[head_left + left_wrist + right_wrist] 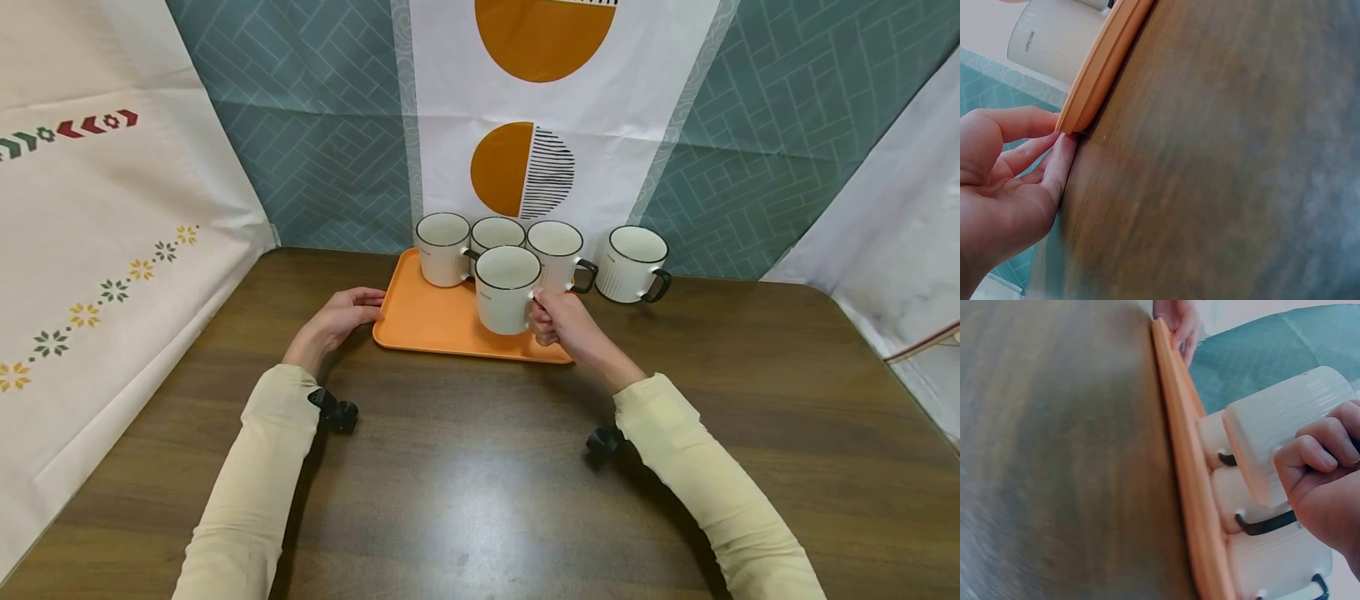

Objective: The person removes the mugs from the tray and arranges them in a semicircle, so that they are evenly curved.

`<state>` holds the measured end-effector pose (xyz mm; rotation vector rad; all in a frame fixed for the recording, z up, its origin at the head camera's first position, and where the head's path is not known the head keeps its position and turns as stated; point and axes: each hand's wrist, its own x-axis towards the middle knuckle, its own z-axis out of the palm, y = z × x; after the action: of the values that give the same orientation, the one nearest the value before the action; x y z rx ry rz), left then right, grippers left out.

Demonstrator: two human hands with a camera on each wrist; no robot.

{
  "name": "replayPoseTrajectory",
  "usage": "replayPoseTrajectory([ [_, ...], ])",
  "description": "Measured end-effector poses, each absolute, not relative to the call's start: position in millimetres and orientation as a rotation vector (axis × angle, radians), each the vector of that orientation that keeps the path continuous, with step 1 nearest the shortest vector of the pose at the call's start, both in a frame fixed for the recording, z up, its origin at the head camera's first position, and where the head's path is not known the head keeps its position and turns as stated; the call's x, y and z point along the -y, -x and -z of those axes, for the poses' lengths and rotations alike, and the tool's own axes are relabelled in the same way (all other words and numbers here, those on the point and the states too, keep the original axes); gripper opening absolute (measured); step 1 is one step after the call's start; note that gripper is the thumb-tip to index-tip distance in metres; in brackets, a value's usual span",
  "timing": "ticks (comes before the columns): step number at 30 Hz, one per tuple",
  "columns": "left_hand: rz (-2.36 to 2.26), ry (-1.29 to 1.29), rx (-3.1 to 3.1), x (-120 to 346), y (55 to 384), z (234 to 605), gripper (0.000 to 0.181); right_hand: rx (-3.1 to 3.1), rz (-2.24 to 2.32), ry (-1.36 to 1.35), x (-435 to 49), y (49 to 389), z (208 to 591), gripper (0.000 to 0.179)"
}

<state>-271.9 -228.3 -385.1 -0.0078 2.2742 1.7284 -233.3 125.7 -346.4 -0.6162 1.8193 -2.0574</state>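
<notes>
My right hand (561, 323) grips the handle of a white mug (504, 304) with a black rim. In the right wrist view, this mug hangs above an orange tray (427, 321), its base apart from the tray. The fingers hide most of its handle. At the tray's left edge, my left hand (341, 321) pinches the rim between thumb and fingers, as the left wrist view shows close up. Three matching mugs stand along the back of the tray: a left one (438, 258), a partly hidden middle one (497, 232) and a right one (553, 242).
Another white mug (633, 267) with a black handle stands on the brown wooden table (450, 467), right of the tray. A patterned cloth (322, 167) hangs right behind the mugs. White cloth (135, 292) borders the table's left side.
</notes>
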Motion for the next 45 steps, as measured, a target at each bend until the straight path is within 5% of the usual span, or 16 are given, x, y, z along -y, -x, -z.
replayPoseTrajectory([
  [30, -1.703, 0.04, -2.267, 230.6, 270.3, 382.1, 0.051, -1.86, 2.164, 0.773, -212.4, 252.2, 241.9, 0.045],
  [45, -1.733, 0.036, -2.208, 224.2, 264.2, 371.4, 0.051, -1.919, 2.361, 0.641, -275.2, 264.5, 244.8, 0.045],
])
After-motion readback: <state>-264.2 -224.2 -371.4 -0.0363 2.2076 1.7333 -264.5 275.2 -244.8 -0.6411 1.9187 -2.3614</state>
